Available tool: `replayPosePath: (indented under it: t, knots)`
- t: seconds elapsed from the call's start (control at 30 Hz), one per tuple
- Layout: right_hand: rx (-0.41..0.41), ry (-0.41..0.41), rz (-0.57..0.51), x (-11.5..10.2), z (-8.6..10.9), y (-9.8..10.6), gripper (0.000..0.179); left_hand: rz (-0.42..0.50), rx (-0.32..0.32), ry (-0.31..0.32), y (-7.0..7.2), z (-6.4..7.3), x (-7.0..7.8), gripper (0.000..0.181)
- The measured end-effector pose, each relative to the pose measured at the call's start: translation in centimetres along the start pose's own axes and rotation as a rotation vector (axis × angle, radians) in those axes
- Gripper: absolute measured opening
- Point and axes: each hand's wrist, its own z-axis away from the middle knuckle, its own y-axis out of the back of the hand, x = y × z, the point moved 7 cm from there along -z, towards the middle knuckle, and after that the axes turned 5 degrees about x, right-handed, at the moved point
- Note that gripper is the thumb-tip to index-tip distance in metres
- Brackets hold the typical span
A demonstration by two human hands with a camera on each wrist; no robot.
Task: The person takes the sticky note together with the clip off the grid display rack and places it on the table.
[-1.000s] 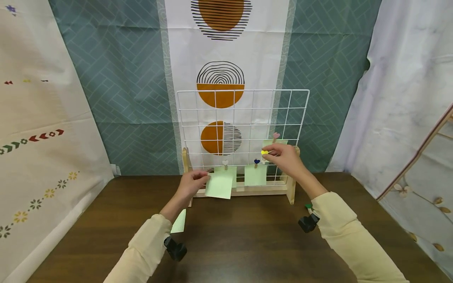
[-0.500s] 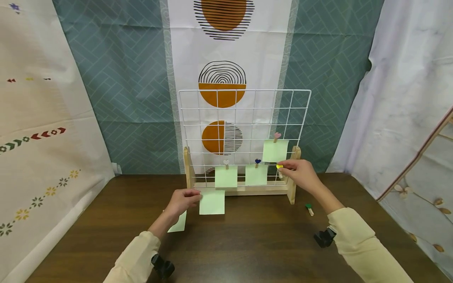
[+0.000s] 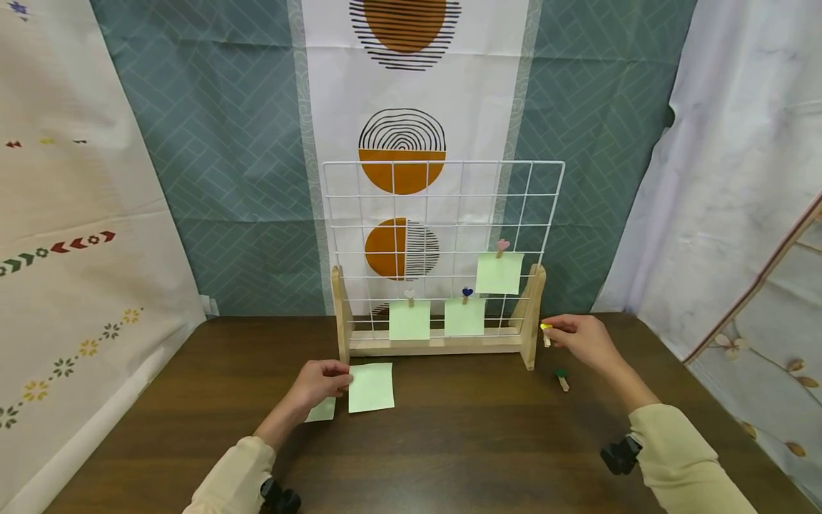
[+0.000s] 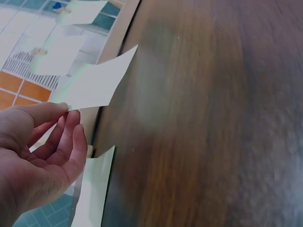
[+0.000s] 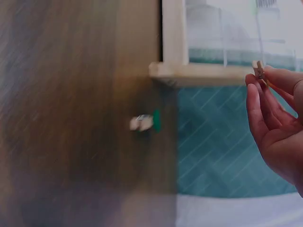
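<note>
Between thumb and fingers my left hand (image 3: 319, 384) pinches the edge of a pale green paper note (image 3: 371, 387), held above the table in front of the rack's left foot. Another green note (image 3: 322, 409) lies below that hand, partly hidden by it. My right hand (image 3: 586, 341) pinches a small wooden clothespin with a yellow top (image 3: 546, 335), just right of the rack. On the table below it lies a clothespin with a green top (image 3: 562, 380). The left wrist view shows the held note (image 4: 97, 85) tilted and slightly curved.
A white wire grid rack (image 3: 443, 163) stands on a wooden base (image 3: 437, 347) at the table's back. Three green notes hang on it from clothespins with heart tops: white (image 3: 410, 296), dark blue (image 3: 467, 294) and pink (image 3: 501, 247). Patterned cloth (image 3: 237, 164) hangs behind.
My left hand has moved down and left from the grid with its note. My right hand has moved away from the grid, down and right, carrying the yellow-topped clothespin.
</note>
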Motion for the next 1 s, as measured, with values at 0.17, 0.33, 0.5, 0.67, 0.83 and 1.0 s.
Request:
replayPosePath:
  t: [0.17,0.33,0.5,0.67,0.83,1.0]
  knots:
    - [-0.017,-0.039,0.007,2.4,1.0,0.2,0.027,-0.053,0.002,-0.011,0.3,0.3,-0.3,0.017]
    - [-0.034,-0.084,0.034,4.7,1.7,0.5,0.027,-0.098,-0.009,-0.059,0.4,0.4,-0.2,0.023]
    - [-0.083,-0.128,0.069,6.5,2.4,0.4,0.028,-0.159,-0.007,-0.096,0.6,0.6,-0.1,0.023]
    - [-0.134,-0.152,0.051,7.7,3.1,0.2,0.026,-0.231,0.009,-0.118,0.6,0.4,0.0,0.020]
    - [-0.160,-0.167,0.026,8.3,3.5,0.1,0.025,-0.283,0.040,-0.107,0.8,0.2,-0.1,0.018]
    - [-0.192,-0.176,0.023,8.5,3.7,-0.2,0.025,-0.313,0.053,-0.119,1.0,0.0,0.0,0.018]
